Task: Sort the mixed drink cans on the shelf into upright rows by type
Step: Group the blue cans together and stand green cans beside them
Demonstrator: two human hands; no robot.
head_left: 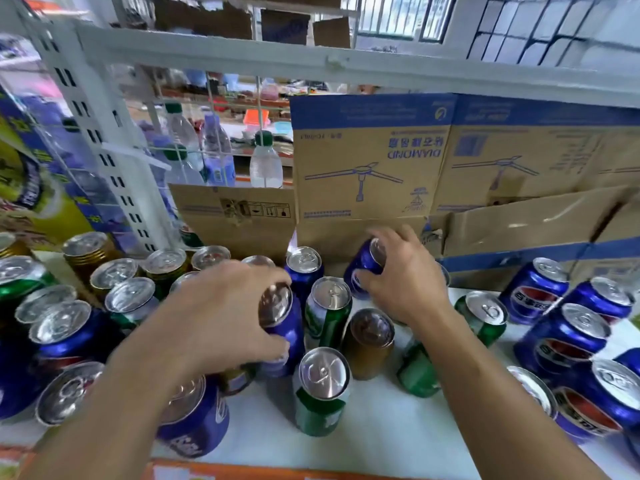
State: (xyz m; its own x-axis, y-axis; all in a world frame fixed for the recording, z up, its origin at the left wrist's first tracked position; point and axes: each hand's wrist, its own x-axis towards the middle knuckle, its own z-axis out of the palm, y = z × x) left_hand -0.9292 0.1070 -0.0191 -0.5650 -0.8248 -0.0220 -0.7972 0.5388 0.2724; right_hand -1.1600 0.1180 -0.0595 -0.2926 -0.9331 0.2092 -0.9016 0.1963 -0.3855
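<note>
A white shelf (388,431) backed by cardboard boxes (367,188). My left hand (221,317) grips the near blue can (282,336) amid the mixed cans. My right hand (408,282) clasps a tilted blue can (363,263) against the boxes. A green can (327,317) and a gold can (370,344) stand between them, and a blue group (535,294) stands at right.

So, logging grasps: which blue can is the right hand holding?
The tilted blue can by the cardboard box, in the right hand; the left hand grips an upright blue can.

Left hand (221,306) grips middle blue can (289,329); right hand (405,282) grips rear blue can (362,263), tilted
</note>
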